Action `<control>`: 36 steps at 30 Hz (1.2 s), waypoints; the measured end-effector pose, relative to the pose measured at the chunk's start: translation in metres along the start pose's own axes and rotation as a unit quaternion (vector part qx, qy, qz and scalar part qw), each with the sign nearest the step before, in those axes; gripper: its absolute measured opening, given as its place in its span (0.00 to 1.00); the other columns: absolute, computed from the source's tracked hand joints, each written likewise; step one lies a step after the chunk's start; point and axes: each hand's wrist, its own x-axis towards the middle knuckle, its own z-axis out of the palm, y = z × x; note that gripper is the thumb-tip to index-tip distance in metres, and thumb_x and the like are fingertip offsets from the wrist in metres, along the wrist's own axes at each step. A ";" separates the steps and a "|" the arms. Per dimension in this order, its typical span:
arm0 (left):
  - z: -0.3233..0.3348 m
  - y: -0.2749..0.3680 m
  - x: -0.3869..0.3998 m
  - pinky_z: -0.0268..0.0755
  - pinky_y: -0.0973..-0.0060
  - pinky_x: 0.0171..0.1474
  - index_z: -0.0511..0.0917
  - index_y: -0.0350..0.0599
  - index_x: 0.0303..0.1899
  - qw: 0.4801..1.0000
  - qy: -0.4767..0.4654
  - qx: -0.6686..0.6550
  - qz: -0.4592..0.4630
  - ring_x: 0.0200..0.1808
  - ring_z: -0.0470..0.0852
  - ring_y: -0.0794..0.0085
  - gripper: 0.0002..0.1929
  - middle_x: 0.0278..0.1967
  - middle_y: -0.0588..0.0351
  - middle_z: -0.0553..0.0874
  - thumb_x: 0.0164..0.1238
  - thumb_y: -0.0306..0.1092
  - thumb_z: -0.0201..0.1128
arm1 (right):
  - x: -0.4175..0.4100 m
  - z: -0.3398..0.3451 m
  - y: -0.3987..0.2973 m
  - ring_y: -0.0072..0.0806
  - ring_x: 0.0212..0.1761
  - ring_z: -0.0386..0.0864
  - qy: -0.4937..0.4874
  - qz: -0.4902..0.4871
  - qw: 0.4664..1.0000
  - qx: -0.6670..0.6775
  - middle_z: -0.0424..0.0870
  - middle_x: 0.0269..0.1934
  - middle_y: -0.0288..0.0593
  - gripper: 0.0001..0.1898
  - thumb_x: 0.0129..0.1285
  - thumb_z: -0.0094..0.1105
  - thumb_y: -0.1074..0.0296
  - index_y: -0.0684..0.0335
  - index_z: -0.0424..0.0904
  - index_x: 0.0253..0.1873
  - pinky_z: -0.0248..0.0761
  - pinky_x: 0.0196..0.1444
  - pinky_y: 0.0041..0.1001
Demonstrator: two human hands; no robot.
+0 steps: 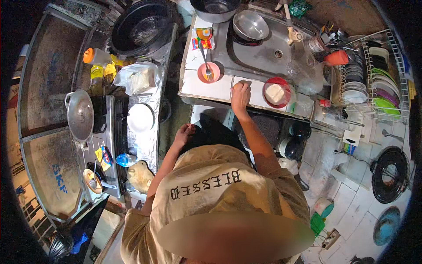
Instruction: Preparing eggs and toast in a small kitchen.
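Observation:
My right hand (241,94) rests at the front of the white tiled counter (206,88), its fingers closed around a small orange-brown, egg-like object (236,85) that they mostly hide. To its left, a pink bowl (214,68) holds a fork (207,68) and some yellow-orange liquid. On its right stands a red bowl (285,85) with a pale block (275,93), perhaps tofu. My left hand (185,133) hangs low in front of my body, away from the counter. Its fingers are curled, and nothing shows in them.
Behind the bowls lies a steel sink (263,49) with a metal bowl (251,25) and a tap (294,35). A food packet (202,39) lies left of it. A dish rack (372,76) stands right. Leftward are a wok (80,115), a white plate (140,117) and a bagged block (140,79).

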 end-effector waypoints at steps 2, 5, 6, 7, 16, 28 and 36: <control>0.005 0.018 0.004 0.67 0.81 0.36 0.72 0.45 0.48 1.000 0.000 0.023 0.006 0.35 0.76 0.79 0.14 0.36 0.61 0.79 0.69 0.43 0.48 | 0.000 0.005 0.006 0.47 0.45 0.70 -0.011 0.008 1.000 -0.001 0.65 0.45 0.51 0.22 0.47 0.65 0.63 0.66 0.66 0.44 0.66 0.46 0.37; 0.014 0.036 0.017 0.68 0.80 0.37 0.71 0.43 0.49 0.999 -0.007 0.006 0.043 0.35 0.76 0.78 0.15 0.37 0.60 0.79 0.69 0.42 0.47 | 0.004 0.012 0.015 0.46 0.46 0.70 -0.016 0.027 0.999 0.007 0.65 0.45 0.52 0.23 0.47 0.65 0.62 0.66 0.66 0.44 0.66 0.46 0.37; 0.018 0.042 0.019 0.68 0.80 0.37 0.71 0.43 0.48 1.000 -0.004 0.005 0.025 0.35 0.76 0.78 0.15 0.37 0.59 0.79 0.69 0.42 0.47 | 0.001 0.011 0.018 0.46 0.46 0.70 -0.027 0.030 0.999 0.005 0.64 0.46 0.52 0.23 0.47 0.65 0.62 0.66 0.66 0.45 0.66 0.47 0.37; 0.021 0.048 0.021 0.68 0.80 0.37 0.71 0.42 0.48 1.000 0.000 0.004 0.006 0.35 0.76 0.78 0.15 0.38 0.59 0.79 0.69 0.42 0.48 | 0.001 0.010 0.020 0.46 0.47 0.70 -0.038 0.033 0.999 0.004 0.64 0.47 0.52 0.24 0.47 0.65 0.61 0.66 0.65 0.45 0.66 0.47 0.37; 0.045 0.058 0.044 0.66 0.81 0.38 0.70 0.45 0.49 0.998 -0.044 -0.004 0.034 0.37 0.75 0.79 0.16 0.39 0.60 0.78 0.69 0.45 0.47 | 0.014 -0.007 0.032 0.54 0.48 0.69 -0.085 0.059 0.987 0.123 0.61 0.52 0.57 0.24 0.50 0.63 0.63 0.69 0.64 0.48 0.66 0.46 0.41; 0.065 0.170 0.075 0.72 0.77 0.35 0.70 0.35 0.43 0.936 0.001 0.249 0.250 0.34 0.80 0.73 0.10 0.31 0.49 0.80 0.64 0.29 0.54 | 0.064 -0.022 -0.013 0.21 0.24 0.69 -0.354 0.268 0.557 0.702 0.72 0.29 0.37 0.16 0.64 0.47 0.50 0.59 0.67 0.42 0.63 0.22 0.19; 0.060 0.232 0.113 0.72 0.71 0.40 0.71 0.37 0.49 0.878 -0.049 0.246 0.408 0.36 0.79 0.63 0.15 0.39 0.45 0.78 0.60 0.29 0.55 | 0.106 -0.026 -0.061 0.18 0.28 0.73 -0.429 0.054 0.691 0.579 0.76 0.32 0.37 0.19 0.58 0.59 0.60 0.62 0.69 0.50 0.67 0.27 0.19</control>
